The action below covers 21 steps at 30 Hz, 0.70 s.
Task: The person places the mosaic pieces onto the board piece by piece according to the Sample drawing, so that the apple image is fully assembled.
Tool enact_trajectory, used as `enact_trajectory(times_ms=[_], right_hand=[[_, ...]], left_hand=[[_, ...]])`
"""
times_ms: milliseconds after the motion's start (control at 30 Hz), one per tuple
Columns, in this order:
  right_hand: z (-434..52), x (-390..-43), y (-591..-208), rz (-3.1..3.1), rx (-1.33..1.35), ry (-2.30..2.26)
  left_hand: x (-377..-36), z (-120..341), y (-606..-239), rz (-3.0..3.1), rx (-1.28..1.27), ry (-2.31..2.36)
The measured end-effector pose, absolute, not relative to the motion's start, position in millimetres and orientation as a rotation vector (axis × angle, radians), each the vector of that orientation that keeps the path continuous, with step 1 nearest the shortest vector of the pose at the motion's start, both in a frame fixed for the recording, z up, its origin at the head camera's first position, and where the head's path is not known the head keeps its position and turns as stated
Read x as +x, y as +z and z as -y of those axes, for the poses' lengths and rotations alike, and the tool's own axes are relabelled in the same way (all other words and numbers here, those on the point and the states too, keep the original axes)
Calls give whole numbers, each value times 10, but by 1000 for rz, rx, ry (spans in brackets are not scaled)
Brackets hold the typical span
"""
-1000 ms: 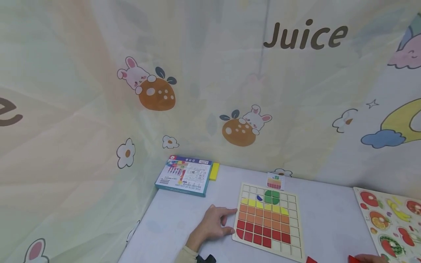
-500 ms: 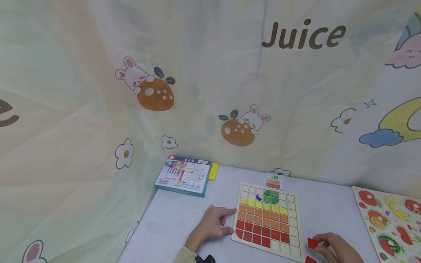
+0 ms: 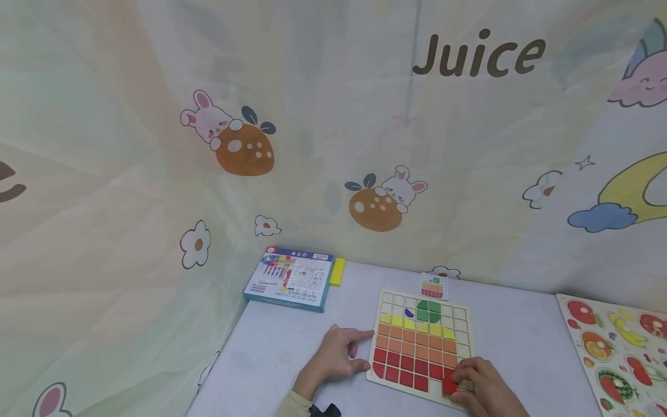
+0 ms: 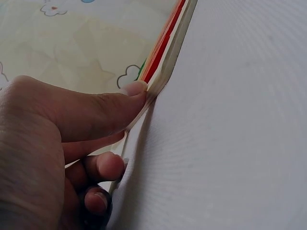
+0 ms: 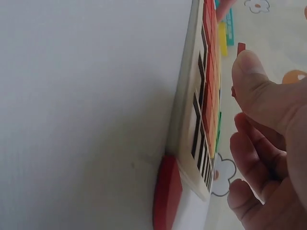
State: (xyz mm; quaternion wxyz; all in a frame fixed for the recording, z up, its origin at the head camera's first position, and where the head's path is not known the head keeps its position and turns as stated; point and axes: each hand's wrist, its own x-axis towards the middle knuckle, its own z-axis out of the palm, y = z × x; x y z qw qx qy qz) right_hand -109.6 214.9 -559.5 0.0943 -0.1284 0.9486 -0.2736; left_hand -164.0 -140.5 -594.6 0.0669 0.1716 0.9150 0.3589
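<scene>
A square wooden grid board lies on the table, partly filled with red, orange, yellow, green and blue tiles. My left hand touches the board's left edge with thumb and index finger; in the left wrist view the thumb rests at the board's rim. My right hand pinches a red tile over the board's lower row, right of the red tiles there. In the right wrist view only a sliver of that tile shows past the thumb. Another red piece lies against the board's near corner.
Behind the board stands a small picture card. A boxed set lies at the back left with a yellow item beside it. A fruit puzzle board lies at the right. Printed cloth hangs behind the table.
My right hand has come in from the far right, carrying a red tile leftward onto the board. The left hand stays at the board's edge.
</scene>
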Motion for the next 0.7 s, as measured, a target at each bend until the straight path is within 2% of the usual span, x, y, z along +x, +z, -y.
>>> enact_trajectory(times_ms=[233,700], right_hand=[[-2099,-1100,-5657,-2816,-500,-889],[-1865,-1122,-5580,-2831,-190,-817]], left_hand=[[-1642,1400,-5933,-2759,509,1073],[-1652,1399,-5950,-2767,517,1079]])
